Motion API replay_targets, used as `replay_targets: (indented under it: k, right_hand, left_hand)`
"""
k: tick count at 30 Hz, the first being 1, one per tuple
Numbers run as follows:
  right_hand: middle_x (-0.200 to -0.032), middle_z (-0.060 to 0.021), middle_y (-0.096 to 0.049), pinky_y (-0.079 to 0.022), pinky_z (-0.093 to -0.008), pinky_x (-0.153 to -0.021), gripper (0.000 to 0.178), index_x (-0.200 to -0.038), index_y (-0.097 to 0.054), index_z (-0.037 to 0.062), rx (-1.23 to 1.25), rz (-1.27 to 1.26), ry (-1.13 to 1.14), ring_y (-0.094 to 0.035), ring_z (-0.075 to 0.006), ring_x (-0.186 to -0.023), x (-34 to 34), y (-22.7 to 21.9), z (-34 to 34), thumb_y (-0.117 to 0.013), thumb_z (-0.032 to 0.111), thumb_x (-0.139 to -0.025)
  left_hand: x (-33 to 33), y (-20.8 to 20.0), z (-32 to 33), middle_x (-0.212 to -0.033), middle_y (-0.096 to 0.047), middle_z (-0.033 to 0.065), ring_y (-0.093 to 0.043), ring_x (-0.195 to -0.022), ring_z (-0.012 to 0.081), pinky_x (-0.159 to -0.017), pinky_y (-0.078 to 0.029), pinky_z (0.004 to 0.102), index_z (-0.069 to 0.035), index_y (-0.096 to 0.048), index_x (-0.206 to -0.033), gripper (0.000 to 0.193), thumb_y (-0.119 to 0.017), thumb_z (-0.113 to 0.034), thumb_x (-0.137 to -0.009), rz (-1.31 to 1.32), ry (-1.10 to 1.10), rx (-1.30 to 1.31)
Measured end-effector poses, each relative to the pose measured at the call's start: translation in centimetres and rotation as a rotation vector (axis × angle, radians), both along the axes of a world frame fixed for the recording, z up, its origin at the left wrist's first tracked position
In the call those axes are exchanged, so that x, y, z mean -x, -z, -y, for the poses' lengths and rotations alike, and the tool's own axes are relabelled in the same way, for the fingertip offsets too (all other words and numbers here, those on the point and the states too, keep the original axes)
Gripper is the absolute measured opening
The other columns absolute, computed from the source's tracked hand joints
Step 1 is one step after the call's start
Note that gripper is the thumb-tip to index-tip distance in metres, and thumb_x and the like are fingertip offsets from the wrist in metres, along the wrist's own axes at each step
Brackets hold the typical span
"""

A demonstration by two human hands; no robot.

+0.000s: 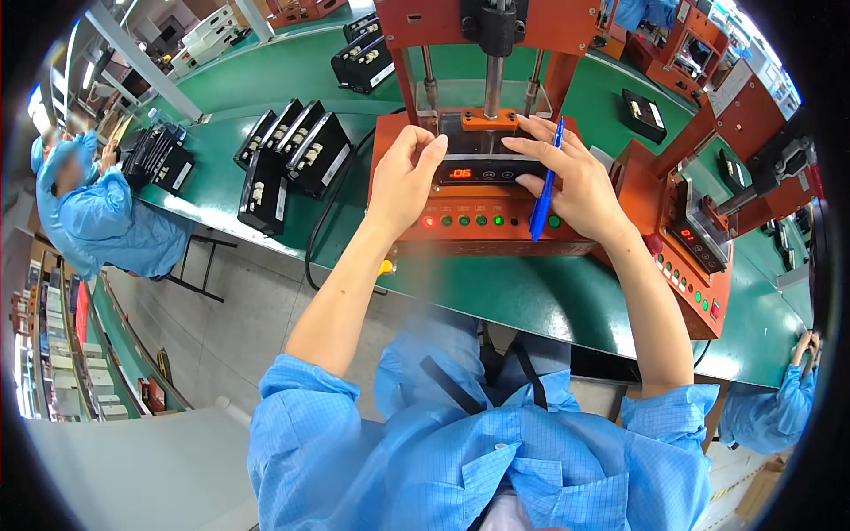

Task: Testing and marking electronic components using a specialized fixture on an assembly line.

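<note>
A black module [482, 172] with a lit red display sits in an orange-red test press [390, 152], under its clamp head. My left hand [403, 181] is closed at the module's left edge, thumb along its side and fingers curled. At the right edge, my right hand [571, 181] bends its fingers over the module's top and keeps the thumb near its front. A blue pen [545, 190] is held in that same hand, slanting down across the front of the press. Below the module runs a row of small lights [464, 221], one red and several green.
Several black modules [297, 150] stand on the green bench [522, 296] to the left, with more behind. A second orange-red press [655, 212] stands close on the right. A black cable [312, 243] hangs off the bench edge. Co-workers in blue [115, 212] sit at far left and right.
</note>
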State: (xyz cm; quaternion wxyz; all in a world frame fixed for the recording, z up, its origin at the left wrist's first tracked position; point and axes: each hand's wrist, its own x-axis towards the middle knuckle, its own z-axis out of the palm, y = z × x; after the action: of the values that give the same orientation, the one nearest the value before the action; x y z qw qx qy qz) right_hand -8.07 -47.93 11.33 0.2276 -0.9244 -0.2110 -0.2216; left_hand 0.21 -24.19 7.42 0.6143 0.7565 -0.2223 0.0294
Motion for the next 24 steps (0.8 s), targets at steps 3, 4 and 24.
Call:
replay_targets:
  k: [3, 4, 24]
  right_hand:
    - [-0.142, -0.0093, -0.053, -0.04, -0.0423, -0.11, 0.05, -0.127, -0.063, 0.0142, 0.008, 0.004, -0.009, -0.046, -0.031, -0.134, 0.0, -0.2, 0.0, -0.076, 0.008, -0.079]
    - [-0.142, -0.0092, -0.053, -0.04, -0.042, -0.11, 0.05, -0.127, -0.063, 0.0142, 0.003, 0.006, -0.017, -0.046, -0.0309, -0.133, 0.0, -0.3, 0.0, -0.076, 0.008, -0.079]
    - [-0.131, -0.018, -0.06, -0.04, -0.0436, -0.106, 0.043, -0.123, -0.061, 0.0018, -0.116, 0.437, 0.487, -0.052, -0.0325, -0.128, 16.5, 3.7, 7.4, -0.074, 0.01, -0.083]
  left_hand:
    - [0.0, 0.1, 0.0, -0.076, -0.056, -0.0002, -0.049, -0.068, 0.0069, -0.063, -0.041, 0.0242, -0.003, -0.056, -0.095, 0.027, -0.059, -0.03, -0.098, -0.023, -0.005, 0.007]
    - [-0.1, 0.1, -0.1, -0.076, -0.056, -0.0001, -0.049, -0.068, 0.0069, -0.063, -0.041, 0.0244, -0.003, -0.056, -0.096, 0.027, -0.059, -0.03, -0.098, -0.01, -0.002, 0.013]
    - [-0.8, 0.1, -0.8, -0.079, -0.054, -0.0021, -0.047, -0.072, 0.0061, -0.067, -0.04, 0.0234, -0.003, -0.061, -0.092, 0.024, -0.059, -0.026, -0.099, 0.095, -0.07, -0.095]
